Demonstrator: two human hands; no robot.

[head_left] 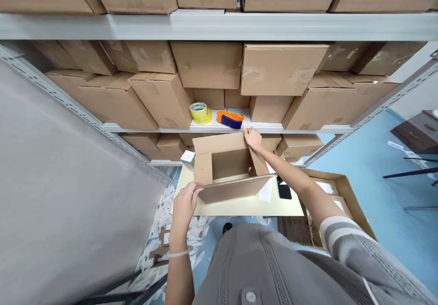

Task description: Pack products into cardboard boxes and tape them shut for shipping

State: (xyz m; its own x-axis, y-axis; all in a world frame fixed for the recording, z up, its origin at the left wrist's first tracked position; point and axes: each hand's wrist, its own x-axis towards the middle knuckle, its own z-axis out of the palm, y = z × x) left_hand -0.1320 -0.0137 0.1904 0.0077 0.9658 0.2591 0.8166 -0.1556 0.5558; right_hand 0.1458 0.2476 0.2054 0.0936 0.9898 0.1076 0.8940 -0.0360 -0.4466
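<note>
An open cardboard box (236,191) stands on a pale yellow tabletop (239,208), its flaps spread and its inside showing no contents. At the near left corner, my left hand (185,201) pinches the edge of the near flap. My right hand (252,138) reaches across and grips the box's flaps at the far right corner, with some fingers hidden. Just left of the box sits a small white and green box (188,157). To its right lie a white paper (266,191) and a black phone-like object (284,190).
Shelves (219,27) packed with closed cartons (284,68) rise ahead. Yellow tape rolls (201,113) and an orange and blue strap (231,119) lie on the shelf edge. A large open carton (356,204) stands right; paper scraps (201,225) cover the floor left.
</note>
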